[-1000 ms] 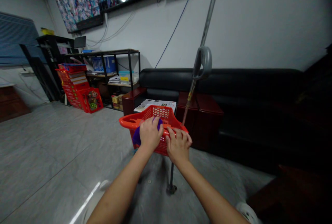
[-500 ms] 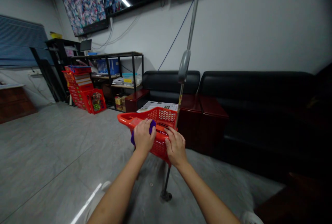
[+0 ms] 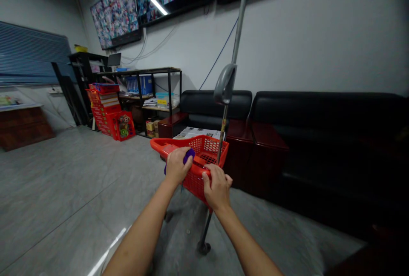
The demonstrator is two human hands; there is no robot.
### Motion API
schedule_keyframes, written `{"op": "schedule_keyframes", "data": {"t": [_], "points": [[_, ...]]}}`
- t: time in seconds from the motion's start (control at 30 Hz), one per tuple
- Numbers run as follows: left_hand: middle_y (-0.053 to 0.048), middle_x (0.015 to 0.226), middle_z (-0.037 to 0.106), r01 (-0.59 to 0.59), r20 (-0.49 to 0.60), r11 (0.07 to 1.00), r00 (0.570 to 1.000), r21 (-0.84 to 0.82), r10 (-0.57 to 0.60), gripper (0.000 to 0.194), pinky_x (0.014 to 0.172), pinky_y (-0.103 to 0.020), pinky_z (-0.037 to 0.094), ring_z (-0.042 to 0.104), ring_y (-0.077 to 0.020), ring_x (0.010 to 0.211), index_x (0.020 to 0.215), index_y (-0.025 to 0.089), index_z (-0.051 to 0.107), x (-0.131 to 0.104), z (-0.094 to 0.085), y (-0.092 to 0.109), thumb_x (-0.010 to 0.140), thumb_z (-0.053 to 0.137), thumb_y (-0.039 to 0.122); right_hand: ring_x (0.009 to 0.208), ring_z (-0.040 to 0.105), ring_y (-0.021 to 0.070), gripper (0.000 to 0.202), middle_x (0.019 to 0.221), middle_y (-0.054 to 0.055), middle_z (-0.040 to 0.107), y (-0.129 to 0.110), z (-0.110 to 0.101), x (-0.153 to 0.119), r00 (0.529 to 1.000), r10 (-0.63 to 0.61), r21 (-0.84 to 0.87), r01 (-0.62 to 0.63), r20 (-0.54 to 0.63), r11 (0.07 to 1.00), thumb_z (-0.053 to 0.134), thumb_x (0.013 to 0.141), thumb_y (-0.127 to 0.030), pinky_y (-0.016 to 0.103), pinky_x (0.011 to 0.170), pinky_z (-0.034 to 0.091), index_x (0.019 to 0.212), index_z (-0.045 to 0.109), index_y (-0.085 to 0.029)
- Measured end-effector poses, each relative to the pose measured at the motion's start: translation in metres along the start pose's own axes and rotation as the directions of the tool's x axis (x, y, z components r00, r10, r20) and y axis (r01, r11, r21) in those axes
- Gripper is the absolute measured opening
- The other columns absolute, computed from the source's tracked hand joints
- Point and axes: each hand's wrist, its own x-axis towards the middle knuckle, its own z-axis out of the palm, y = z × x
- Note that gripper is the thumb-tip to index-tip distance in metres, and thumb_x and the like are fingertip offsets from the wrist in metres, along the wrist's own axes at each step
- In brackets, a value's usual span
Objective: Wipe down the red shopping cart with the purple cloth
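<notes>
A red plastic shopping cart (image 3: 195, 181) stands in front of me on thin metal legs. My left hand (image 3: 178, 166) is closed on a purple cloth (image 3: 189, 155), which it presses against the cart's red handle. On the right end of the handle rests my right hand (image 3: 218, 185), its fingers curled over the edge and its thumb on the near side. A tall metal pole (image 3: 238, 41) rises beside that hand at the cart's right side. The pole carries a grey loop (image 3: 226, 84) partway up. Part of the cloth is hidden under my left hand.
Black sofas (image 3: 326, 114) with dark red wooden armrests (image 3: 268, 135) line the wall behind and right of the cart. Newspapers (image 3: 198, 132) lie just beyond it. Stacked red crates (image 3: 104, 114) and a black-framed shelf (image 3: 153, 70) stand back left. Wall screens (image 3: 116, 16) hang above.
The view has swung slightly left and up. The grey loop now shows a wider opening. My right hand has shifted a little right with the cart's edge; both hands stay on the handle.
</notes>
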Motion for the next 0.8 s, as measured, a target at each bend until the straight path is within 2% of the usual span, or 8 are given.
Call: {"op": "schedule_keyframes", "data": {"t": [0.07, 0.2, 0.27, 0.37, 0.5, 0.57, 0.63, 0.8], "points": [[-0.006, 0.120, 0.067, 0.011, 0.013, 1.000, 1.000, -0.017, -0.011, 0.032, 0.101, -0.039, 0.042, 0.060, -0.0207, 0.113, 0.122, 0.021, 0.058, 0.001, -0.004, -0.004, 0.092, 0.051, 0.031, 0.118, 0.055, 0.0200, 0.033, 0.122, 0.007, 0.066, -0.008, 0.001, -0.006, 1.000, -0.002, 0.017, 0.002, -0.012, 1.000, 0.036, 0.100, -0.038, 0.036, 0.096, 0.030, 0.117, 0.059, -0.022], [-0.006, 0.119, 0.068, 0.061, -0.008, 0.997, 0.998, -0.039, -0.061, 0.031, 0.100, -0.038, 0.042, 0.060, -0.0205, 0.112, 0.121, 0.021, 0.059, 0.001, -0.009, -0.015, 0.094, 0.048, 0.032, 0.130, 0.047, 0.0194, 0.039, 0.138, 0.008, 0.056, -0.008, 0.001, -0.021, 0.995, -0.099, 0.078, 0.097, 0.022, 0.992, 0.034, 0.101, -0.034, 0.038, 0.104, 0.030, 0.136, 0.047, -0.024], [-0.006, 0.119, 0.068, 0.092, -0.033, 0.995, 0.995, -0.035, -0.093, 0.031, 0.099, -0.039, 0.043, 0.060, -0.0213, 0.113, 0.119, 0.021, 0.059, -0.001, -0.010, -0.015, 0.094, 0.047, 0.033, 0.134, 0.042, 0.0220, 0.045, 0.144, 0.012, 0.049, -0.001, 0.004, -0.029, 0.998, -0.053, 0.087, 0.055, -0.028, 0.995, 0.033, 0.100, -0.038, 0.042, 0.107, 0.031, 0.141, 0.041, -0.022], [-0.007, 0.118, 0.067, 0.124, -0.066, 0.992, 0.990, -0.030, -0.126, 0.029, 0.100, -0.040, 0.042, 0.059, -0.0223, 0.112, 0.118, 0.021, 0.060, -0.013, -0.015, -0.001, 0.093, 0.048, 0.031, 0.138, 0.035, 0.0277, 0.059, 0.150, 0.017, 0.038, 0.013, 0.017, -0.038, 0.993, 0.096, 0.046, -0.093, -0.071, 0.995, 0.028, 0.099, -0.050, 0.052, 0.109, 0.030, 0.150, 0.028, -0.019], [-0.007, 0.123, 0.066, 0.020, -0.001, 0.995, 1.000, -0.095, -0.021, 0.032, 0.103, -0.040, 0.041, 0.057, -0.0218, 0.118, 0.122, 0.023, 0.058, -0.039, -0.024, 0.025, 0.093, 0.049, 0.032, 0.141, 0.031, 0.0273, 0.067, 0.152, 0.018, 0.037, 0.029, 0.031, -0.043, 0.991, 0.123, -0.037, -0.122, 0.051, 0.992, 0.019, 0.098, -0.057, 0.055, 0.109, 0.028, 0.154, 0.017, -0.020], [-0.007, 0.126, 0.064, -0.037, 0.058, 0.991, 0.997, -0.129, 0.045, 0.034, 0.105, -0.041, 0.040, 0.055, -0.0225, 0.121, 0.124, 0.023, 0.058, -0.043, -0.028, 0.026, 0.093, 0.049, 0.034, 0.143, 0.030, 0.0263, 0.069, 0.153, 0.017, 0.036, 0.038, 0.030, -0.039, 0.991, 0.090, -0.067, -0.083, 0.097, 0.994, 0.021, 0.098, -0.059, 0.054, 0.110, 0.027, 0.154, 0.018, -0.019], [-0.008, 0.124, 0.065, -0.049, 0.092, 0.984, 0.994, -0.171, 0.066, 0.035, 0.105, -0.041, 0.040, 0.056, -0.0228, 0.120, 0.123, 0.022, 0.058, -0.036, -0.030, 0.016, 0.093, 0.047, 0.035, 0.143, 0.031, 0.0252, 0.068, 0.152, 0.015, 0.038, 0.048, 0.026, -0.031, 0.986, 0.042, -0.077, -0.030, 0.162, 0.997, 0.024, 0.097, -0.059, 0.052, 0.112, 0.026, 0.152, 0.023, -0.020], [-0.008, 0.117, 0.068, 0.088, 0.073, 0.975, 0.995, -0.202, -0.075, 0.030, 0.100, -0.040, 0.045, 0.060, -0.0220, 0.111, 0.117, 0.020, 0.061, -0.007, -0.024, -0.012, 0.092, 0.047, 0.031, 0.135, 0.042, 0.0238, 0.055, 0.142, 0.010, 0.052, 0.064, 0.023, -0.008, 0.951, 0.018, -0.073, 0.005, 0.308, 0.997, 0.026, 0.098, -0.055, 0.048, 0.108, 0.031, 0.139, 0.045, -0.024]]}}
